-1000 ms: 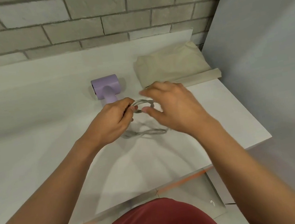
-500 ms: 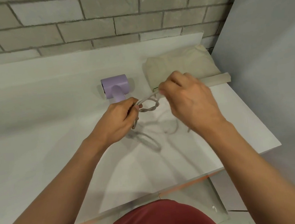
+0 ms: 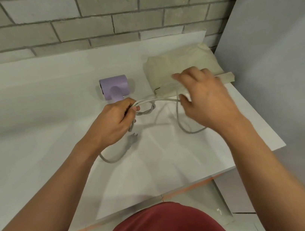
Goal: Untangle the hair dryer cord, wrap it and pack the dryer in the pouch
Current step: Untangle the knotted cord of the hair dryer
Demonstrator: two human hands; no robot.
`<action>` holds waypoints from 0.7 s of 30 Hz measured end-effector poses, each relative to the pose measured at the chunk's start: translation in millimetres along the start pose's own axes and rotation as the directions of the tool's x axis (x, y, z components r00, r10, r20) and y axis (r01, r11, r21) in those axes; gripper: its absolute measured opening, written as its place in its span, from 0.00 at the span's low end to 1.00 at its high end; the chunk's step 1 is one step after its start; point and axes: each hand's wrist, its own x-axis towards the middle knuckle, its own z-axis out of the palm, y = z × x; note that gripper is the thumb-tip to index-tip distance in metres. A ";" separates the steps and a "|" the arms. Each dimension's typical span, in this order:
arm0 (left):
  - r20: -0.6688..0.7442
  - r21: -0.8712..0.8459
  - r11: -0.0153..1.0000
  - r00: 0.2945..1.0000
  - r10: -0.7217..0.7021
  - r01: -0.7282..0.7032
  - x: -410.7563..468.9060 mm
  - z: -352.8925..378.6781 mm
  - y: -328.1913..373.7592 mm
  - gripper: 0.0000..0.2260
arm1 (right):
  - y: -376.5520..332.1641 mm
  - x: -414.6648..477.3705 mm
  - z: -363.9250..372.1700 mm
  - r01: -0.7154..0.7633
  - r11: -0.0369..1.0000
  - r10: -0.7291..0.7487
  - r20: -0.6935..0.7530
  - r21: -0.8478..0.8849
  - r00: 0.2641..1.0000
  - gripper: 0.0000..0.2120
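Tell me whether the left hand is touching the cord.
Touching. The head view shows the left hand with its fingers curled round several strands of the cord, with no gap between them.

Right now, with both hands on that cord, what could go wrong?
Pulling the cord apart between left hand and right hand may tighten the knot instead of loosening it. A hard tug could also drag the dryer across the table, or whip the loose plug about.
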 end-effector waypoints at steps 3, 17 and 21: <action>0.004 -0.015 1.000 1.000 0.015 -0.015 0.1 0.8 6.6 0.11 | -30.0 0.5 20.7 0.150 0.986 -0.152 0.037 0.068 0.988 0.17; -0.016 0.036 0.999 1.000 0.010 -0.009 -8.2 -0.9 -3.1 0.15 | -16.9 6.4 7.4 0.187 0.982 -0.181 -0.234 0.003 0.955 0.10; -0.067 -0.013 1.000 0.998 0.020 -0.021 -10.5 -1.5 -3.7 0.13 | 0.0 7.3 -18.7 0.091 0.989 -0.054 -0.281 0.120 0.958 0.09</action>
